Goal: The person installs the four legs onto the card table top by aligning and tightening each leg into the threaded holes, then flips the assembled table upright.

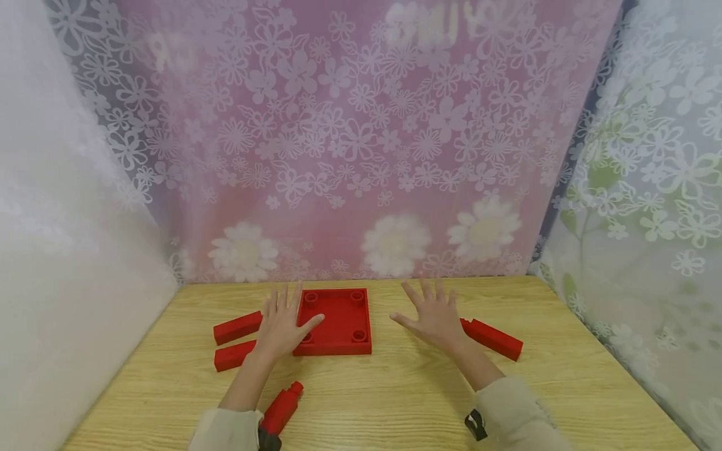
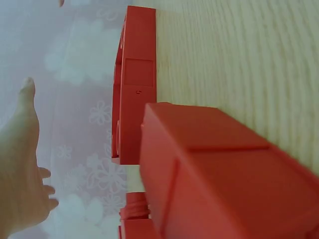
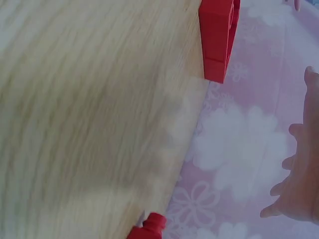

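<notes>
Both hands are held over the table with fingers spread and nothing in them. My left hand (image 1: 282,329) overlaps the left edge of a red square panel (image 1: 341,316), which has a raised rim and a round socket at each corner. Left of that hand lie two red square legs (image 1: 237,327), their inner ends hidden behind it. A third leg (image 1: 280,410), with a narrower round end, lies by the left cuff and looms large in the left wrist view (image 2: 209,169). My right hand (image 1: 437,319) is nearest another red leg (image 1: 493,340), partly behind its wrist.
The parts lie on a wood-grain table (image 1: 383,401). A pink flowered curtain (image 1: 338,156) hangs along its back edge. Pale sheets stand at the left (image 1: 73,250) and right (image 1: 648,219). Dark straps (image 1: 476,425) sit at the cuffs.
</notes>
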A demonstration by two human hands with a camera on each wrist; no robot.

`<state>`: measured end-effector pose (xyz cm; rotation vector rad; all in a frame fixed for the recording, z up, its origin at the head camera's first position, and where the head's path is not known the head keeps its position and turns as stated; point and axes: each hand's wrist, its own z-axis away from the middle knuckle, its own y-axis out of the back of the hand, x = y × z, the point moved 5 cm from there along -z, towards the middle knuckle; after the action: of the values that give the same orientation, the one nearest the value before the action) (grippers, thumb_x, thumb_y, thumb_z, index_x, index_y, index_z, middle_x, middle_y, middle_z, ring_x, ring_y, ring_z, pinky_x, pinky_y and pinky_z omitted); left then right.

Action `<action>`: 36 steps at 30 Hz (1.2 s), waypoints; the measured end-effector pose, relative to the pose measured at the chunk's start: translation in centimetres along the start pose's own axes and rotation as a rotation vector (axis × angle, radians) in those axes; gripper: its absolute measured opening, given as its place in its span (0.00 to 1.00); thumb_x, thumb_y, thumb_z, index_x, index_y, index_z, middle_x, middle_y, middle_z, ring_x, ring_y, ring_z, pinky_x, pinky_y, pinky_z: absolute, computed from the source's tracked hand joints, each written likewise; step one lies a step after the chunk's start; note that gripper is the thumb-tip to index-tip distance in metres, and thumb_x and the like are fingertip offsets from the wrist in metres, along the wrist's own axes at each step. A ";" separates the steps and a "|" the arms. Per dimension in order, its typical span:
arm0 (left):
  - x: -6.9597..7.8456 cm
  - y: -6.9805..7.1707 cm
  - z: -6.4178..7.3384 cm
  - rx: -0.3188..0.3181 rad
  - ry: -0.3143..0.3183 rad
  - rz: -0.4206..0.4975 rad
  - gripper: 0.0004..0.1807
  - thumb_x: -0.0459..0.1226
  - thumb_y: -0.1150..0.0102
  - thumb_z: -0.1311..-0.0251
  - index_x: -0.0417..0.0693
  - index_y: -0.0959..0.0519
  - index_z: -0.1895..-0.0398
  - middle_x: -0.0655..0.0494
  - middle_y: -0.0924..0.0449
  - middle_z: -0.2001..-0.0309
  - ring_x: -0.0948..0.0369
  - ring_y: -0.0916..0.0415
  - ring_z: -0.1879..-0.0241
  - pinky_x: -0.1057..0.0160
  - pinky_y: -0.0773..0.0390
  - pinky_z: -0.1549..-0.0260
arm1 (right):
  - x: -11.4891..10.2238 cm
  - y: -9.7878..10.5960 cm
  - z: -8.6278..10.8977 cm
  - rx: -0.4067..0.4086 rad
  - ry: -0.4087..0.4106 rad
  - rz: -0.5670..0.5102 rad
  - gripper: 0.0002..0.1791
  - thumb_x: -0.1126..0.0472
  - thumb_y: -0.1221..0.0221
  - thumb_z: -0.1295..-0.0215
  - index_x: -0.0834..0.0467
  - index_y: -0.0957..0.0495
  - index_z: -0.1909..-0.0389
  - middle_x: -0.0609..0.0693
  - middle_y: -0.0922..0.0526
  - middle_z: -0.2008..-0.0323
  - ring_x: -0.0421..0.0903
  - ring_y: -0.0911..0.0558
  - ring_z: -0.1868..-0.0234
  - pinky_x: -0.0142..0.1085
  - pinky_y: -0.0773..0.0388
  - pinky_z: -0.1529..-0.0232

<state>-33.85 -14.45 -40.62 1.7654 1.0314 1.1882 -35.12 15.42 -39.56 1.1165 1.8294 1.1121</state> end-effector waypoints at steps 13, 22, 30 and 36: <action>-0.8 -2.1 1.1 -0.099 0.039 0.331 0.54 0.61 0.44 0.48 0.53 0.62 0.27 0.36 0.49 0.35 0.38 0.54 0.36 0.32 0.45 0.49 | -4.7 -2.9 0.7 -0.078 -0.071 -0.331 0.44 0.32 0.49 0.44 0.48 0.48 0.29 0.59 0.53 0.31 0.67 0.56 0.34 0.65 0.58 0.43; -1.4 -3.4 2.0 -0.154 0.073 0.401 0.54 0.55 0.37 0.50 0.47 0.58 0.28 0.33 0.46 0.38 0.38 0.52 0.38 0.34 0.42 0.50 | -7.0 -5.9 0.7 -0.137 -0.107 -0.521 0.46 0.34 0.47 0.43 0.53 0.47 0.30 0.62 0.48 0.33 0.67 0.46 0.36 0.66 0.51 0.45; -1.7 -3.8 1.8 -0.164 0.082 0.409 0.53 0.52 0.36 0.49 0.46 0.57 0.28 0.33 0.44 0.40 0.39 0.47 0.41 0.36 0.37 0.52 | -7.4 -7.7 0.9 -0.150 -0.119 -0.650 0.47 0.37 0.43 0.44 0.55 0.48 0.30 0.64 0.48 0.33 0.66 0.45 0.37 0.67 0.47 0.48; -1.6 -3.7 1.5 -0.166 0.081 0.391 0.54 0.50 0.34 0.51 0.43 0.56 0.28 0.33 0.41 0.43 0.41 0.40 0.45 0.41 0.32 0.54 | -7.2 -9.2 0.7 -0.131 -0.105 -0.623 0.47 0.36 0.43 0.45 0.59 0.46 0.31 0.62 0.44 0.34 0.64 0.43 0.37 0.63 0.44 0.45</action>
<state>-33.57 -14.67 -44.91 1.8483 0.6231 1.5475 -34.60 6.70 -47.30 0.4583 1.8070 0.7693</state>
